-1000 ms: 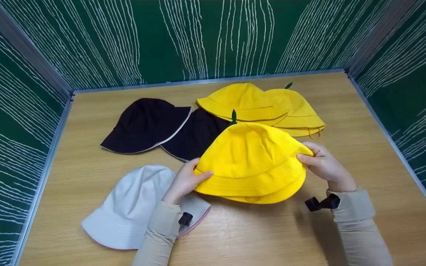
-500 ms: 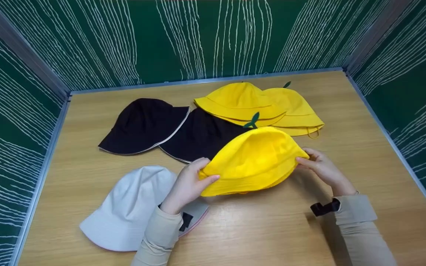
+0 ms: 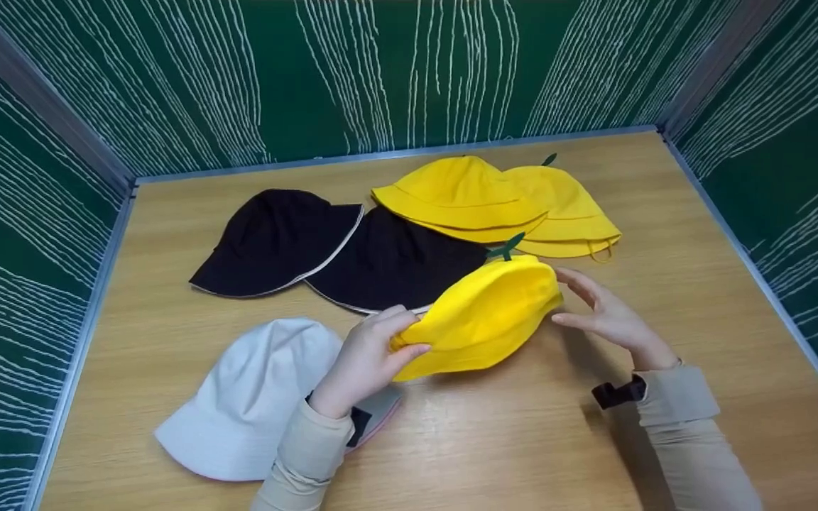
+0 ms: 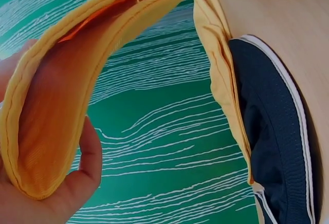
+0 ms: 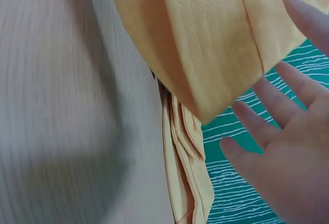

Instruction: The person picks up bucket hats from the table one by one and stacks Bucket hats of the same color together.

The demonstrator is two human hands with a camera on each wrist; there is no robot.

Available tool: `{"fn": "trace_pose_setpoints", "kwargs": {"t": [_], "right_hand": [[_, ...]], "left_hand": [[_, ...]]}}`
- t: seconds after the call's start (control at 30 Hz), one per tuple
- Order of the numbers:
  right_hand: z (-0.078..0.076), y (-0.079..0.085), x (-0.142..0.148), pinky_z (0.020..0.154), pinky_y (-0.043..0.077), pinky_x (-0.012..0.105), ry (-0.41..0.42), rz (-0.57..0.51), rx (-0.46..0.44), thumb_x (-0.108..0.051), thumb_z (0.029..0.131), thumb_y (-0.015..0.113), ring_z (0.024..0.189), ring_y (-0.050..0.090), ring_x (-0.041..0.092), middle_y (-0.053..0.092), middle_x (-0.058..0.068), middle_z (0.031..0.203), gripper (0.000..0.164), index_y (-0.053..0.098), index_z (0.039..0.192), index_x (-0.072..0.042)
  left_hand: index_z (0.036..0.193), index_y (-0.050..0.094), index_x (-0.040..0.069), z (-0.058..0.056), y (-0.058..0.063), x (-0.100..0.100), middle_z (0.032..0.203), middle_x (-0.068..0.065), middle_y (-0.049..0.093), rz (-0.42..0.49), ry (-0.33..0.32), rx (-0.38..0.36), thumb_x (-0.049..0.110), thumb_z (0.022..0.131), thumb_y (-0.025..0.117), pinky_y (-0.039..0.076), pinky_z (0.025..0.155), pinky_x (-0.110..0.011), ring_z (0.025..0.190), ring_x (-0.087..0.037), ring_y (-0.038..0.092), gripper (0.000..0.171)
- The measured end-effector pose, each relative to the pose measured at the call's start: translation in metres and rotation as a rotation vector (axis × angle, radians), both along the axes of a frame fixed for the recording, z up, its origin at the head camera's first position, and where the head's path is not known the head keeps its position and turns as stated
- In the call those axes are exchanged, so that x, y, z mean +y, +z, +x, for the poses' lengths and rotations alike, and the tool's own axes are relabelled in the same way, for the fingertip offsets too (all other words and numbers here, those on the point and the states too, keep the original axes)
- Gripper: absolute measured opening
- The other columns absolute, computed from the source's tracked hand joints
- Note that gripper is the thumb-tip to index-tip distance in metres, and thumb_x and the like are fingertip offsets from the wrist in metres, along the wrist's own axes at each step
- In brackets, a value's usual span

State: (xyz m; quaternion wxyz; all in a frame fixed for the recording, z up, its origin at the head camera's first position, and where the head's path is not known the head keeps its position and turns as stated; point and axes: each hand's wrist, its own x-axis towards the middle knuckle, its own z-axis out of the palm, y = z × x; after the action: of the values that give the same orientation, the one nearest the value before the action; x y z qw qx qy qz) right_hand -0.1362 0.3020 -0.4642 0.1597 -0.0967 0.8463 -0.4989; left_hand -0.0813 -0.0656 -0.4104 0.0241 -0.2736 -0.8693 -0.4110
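A yellow bucket hat with a green sprout on its crown is held above the table, tilted with its right side raised. My left hand pinches its left end, thumb on the near side of the brim; in the left wrist view the brim curves between thumb and fingers. My right hand is beside the hat's right end with fingers spread and thumb apart. In the right wrist view those fingertips lie right at the edge of the yellow cloth, and nothing is gripped.
Two dark bucket hats overlap behind the held one. Two more yellow hats overlap at the back of the wooden table. A white bucket hat lies front left, partly under my left forearm. Green walls with white lines enclose the table.
The yellow hat has turned and narrowed in view, its sprout shifting right and lower. My right hand has let go of the brim and spread its fingers; my left hand keeps its grip.
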Motion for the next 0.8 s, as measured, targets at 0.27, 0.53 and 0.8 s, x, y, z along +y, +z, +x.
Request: {"fn": "trace_pose_setpoints", "kwargs": {"t": [0.27, 0.53, 0.8], "right_hand": [[0.001, 0.0, 0.0, 0.083, 0.046, 0.018, 0.054, 0.073, 0.144, -0.02, 0.094, 0.058, 0.092, 0.054, 0.013, 0.06, 0.01, 0.108, 0.033, 0.057, 0.121, 0.0], [0.004, 0.01, 0.007, 0.074, 0.046, 0.018, 0.094, 0.133, 0.115, -0.021, 0.095, 0.056, 0.083, 0.053, 0.009, 0.062, 0.011, 0.104, 0.03, 0.059, 0.115, 0.001], [-0.001, 0.017, 0.015, 0.077, 0.044, 0.022, 0.202, 0.265, 0.008, -0.028, 0.095, 0.056, 0.088, 0.051, 0.019, 0.061, 0.008, 0.102, 0.032, 0.057, 0.114, -0.003]], "left_hand": [[0.114, 0.064, 0.005, -0.004, -0.004, 0.001, 0.096, -0.004, 0.061, 0.027, 0.008, -0.133, 0.023, 0.087, 0.068, 0.049, 0.084, -0.031, 0.084, -0.015, 0.054, 0.033], [0.104, 0.06, 0.005, -0.016, -0.011, 0.003, 0.088, -0.002, 0.055, 0.038, 0.077, -0.293, 0.02, 0.091, 0.062, 0.044, 0.08, -0.033, 0.082, -0.017, 0.049, 0.019], [0.104, 0.061, 0.007, -0.025, -0.021, 0.009, 0.091, -0.003, 0.06, -0.03, 0.107, -0.388, 0.018, 0.092, 0.062, 0.047, 0.074, -0.029, 0.078, -0.016, 0.052, 0.016]]}}
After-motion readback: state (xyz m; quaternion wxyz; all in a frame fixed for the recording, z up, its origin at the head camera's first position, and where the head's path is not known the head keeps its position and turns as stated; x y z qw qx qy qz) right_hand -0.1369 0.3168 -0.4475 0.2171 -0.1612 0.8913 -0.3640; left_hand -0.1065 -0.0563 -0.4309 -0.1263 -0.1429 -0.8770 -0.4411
